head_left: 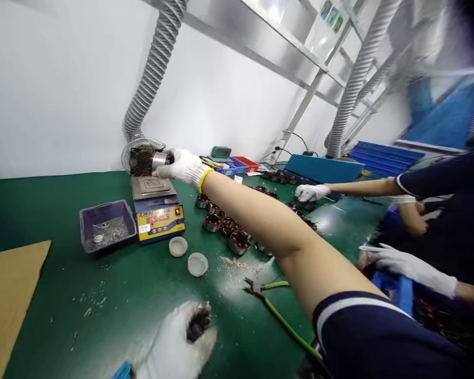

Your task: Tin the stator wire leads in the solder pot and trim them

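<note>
The green mat (43, 210) covers my bench, smooth and dusted with copper-coloured scraps. On it, far ahead of me, sits the blue and yellow heater box (159, 213) with its flat metal top plate. My right hand (184, 167), in a white knit glove, is stretched out past that box, fingers clamped on a shiny metal cylinder (160, 159). The cylinder lies with its long axis level, pointing left from my fingers toward the small mesh fan (142, 157) just beside it, and it hangs above the back edge of the plate. My left hand (177, 342) is low and close to me, well apart from the box, curled shut on a dark ribbed part (199, 322). Between the two lie wound copper stators (229, 229), round and glinting, two white plastic caps (187, 255), and green-handled pliers (266, 292).
</note>
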A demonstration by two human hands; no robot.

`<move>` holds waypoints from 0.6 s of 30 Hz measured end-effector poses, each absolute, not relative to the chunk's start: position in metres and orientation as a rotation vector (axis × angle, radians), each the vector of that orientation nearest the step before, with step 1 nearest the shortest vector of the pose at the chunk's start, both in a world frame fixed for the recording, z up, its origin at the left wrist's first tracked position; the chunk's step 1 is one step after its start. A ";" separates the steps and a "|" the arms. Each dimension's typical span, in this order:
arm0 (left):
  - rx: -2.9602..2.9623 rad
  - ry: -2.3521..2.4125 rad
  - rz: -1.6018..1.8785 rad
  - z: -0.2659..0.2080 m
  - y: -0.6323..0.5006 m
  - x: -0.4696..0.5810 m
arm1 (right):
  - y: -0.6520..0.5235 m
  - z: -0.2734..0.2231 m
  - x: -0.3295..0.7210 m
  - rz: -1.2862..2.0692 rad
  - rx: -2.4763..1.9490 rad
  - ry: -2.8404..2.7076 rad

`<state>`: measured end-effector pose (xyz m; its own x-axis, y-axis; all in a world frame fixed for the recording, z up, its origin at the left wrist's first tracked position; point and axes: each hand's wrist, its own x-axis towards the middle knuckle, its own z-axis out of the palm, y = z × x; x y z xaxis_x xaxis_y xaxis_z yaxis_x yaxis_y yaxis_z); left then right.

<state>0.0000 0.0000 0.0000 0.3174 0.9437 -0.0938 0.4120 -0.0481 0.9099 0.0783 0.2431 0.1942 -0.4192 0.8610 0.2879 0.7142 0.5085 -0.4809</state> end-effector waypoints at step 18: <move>1.562 1.146 0.753 -0.013 0.001 0.001 | 0.290 0.165 0.026 0.029 -1.562 -2.344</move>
